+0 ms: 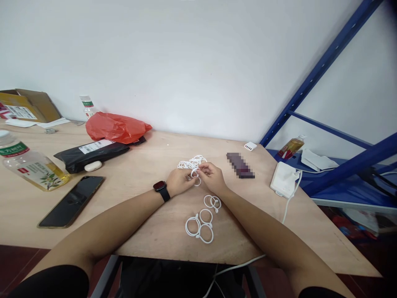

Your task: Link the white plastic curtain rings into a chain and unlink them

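Both of my hands meet over the middle of the wooden table. My left hand, with a black watch on the wrist, is closed on a white plastic ring. Close against it, my right hand pinches at the same ring with thumb and forefinger. Another white ring shows just below the fingertips. Behind the hands lies a heap of small white rings. Nearer to me are two loose groups of larger-looking rings, one by my right forearm and one closer to the table edge.
On the left are a phone, a tilted bottle, a white case, a black parcel and a red bag. To the right lie a pixelated dark object, a power strip with a cable, and a blue rack.
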